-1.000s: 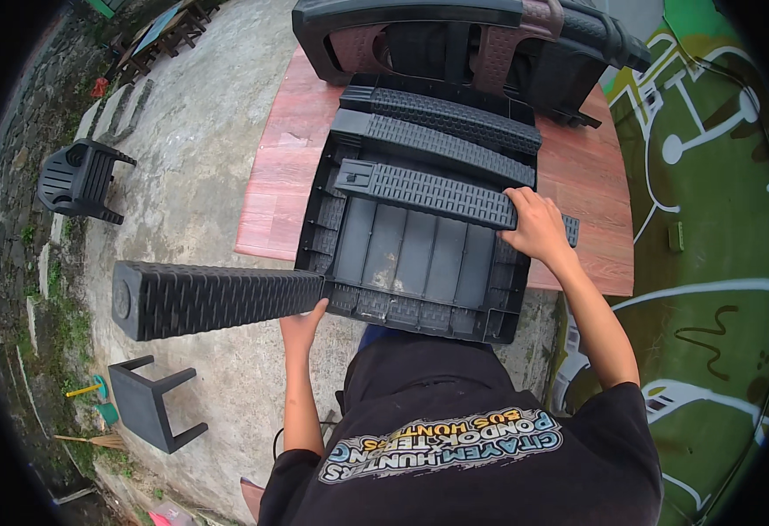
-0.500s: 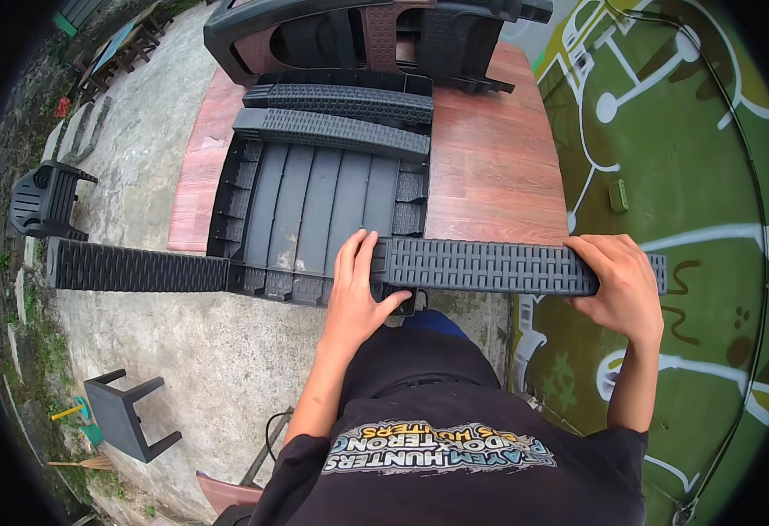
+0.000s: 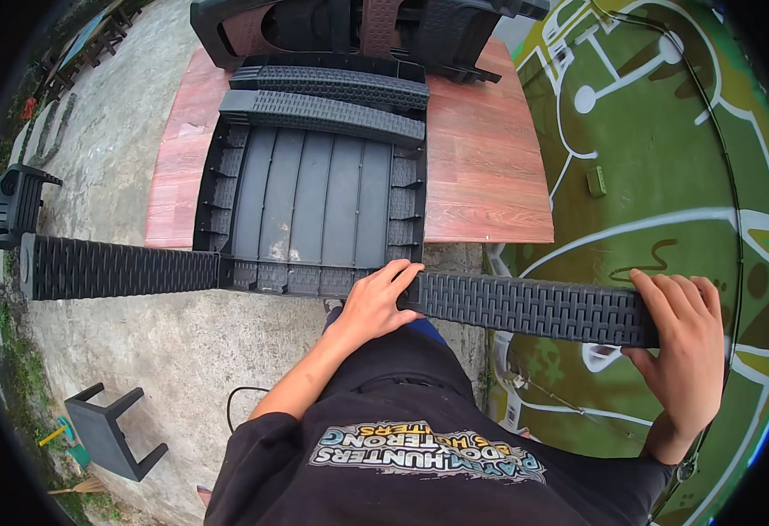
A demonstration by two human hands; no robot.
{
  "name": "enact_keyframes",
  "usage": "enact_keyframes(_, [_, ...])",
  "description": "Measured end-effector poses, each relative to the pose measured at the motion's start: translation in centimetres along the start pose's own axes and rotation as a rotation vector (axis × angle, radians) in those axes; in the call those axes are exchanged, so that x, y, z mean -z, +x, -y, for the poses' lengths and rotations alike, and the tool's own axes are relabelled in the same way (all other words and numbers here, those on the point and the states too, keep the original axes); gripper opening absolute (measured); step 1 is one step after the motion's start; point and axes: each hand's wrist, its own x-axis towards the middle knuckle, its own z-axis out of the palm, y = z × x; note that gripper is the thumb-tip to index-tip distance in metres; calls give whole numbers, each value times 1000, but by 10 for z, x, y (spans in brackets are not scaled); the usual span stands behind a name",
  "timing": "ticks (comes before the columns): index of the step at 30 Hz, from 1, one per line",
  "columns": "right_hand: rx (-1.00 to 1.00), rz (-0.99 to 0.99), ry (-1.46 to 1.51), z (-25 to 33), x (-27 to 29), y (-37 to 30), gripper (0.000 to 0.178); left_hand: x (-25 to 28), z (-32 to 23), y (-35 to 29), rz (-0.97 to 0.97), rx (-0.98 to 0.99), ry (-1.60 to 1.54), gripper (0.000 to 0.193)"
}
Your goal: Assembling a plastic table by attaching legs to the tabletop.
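Assembly of black plastic furniture parts, viewed from above. Four long dark-grey plastic bars with a woven relief are visible around one shallow black rectangular plastic tray [image 3: 301, 197] with ribbed walls, which rests on a red wood-grain surface [image 3: 485, 180]. Two of the four lie side by side across the tray's far part: the far loose bar [image 3: 327, 83] and the near loose bar [image 3: 332, 117]. A third, the left-hand bar [image 3: 121, 269], projects leftward from the tray's near left corner. The fourth, the held bar [image 3: 534, 307], extends rightward from the near right corner, clear of the surface and in front of the body.

Two hands share this fourth bar. The right hand [image 3: 687, 342] has its grip closed on the outer end, four fingers over the top and thumb beneath. The left hand [image 3: 376, 302] has its grip closed about the inner end, fingers above and thumb below; it covers the joint, so whether bar and corner engage cannot be told.

Beyond the tray stands one black-and-brown plastic furniture piece [image 3: 376, 31]. On the concrete floor [image 3: 130, 351] at left are one black plastic chair [image 3: 12, 203] and one small black four-sided stool [image 3: 108, 430], tipped over.
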Motion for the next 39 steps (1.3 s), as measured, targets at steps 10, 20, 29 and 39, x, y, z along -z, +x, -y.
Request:
enact_keyframes(10, [205,-459,652,8,3,-13,82,-8,47,-14,76,34,-170,75])
enact_keyframes(20, [343,-393,554,37,22,6,80,0,60,-10,97,28,-123,72])
enact_keyframes(29, [315,-326,556,36,20,16,76,-5,61,-18,153,86,-78,78])
enact_keyframes(39, [231,-187,733,14,-2,34,77,-3,81,-46,198,177,338,68])
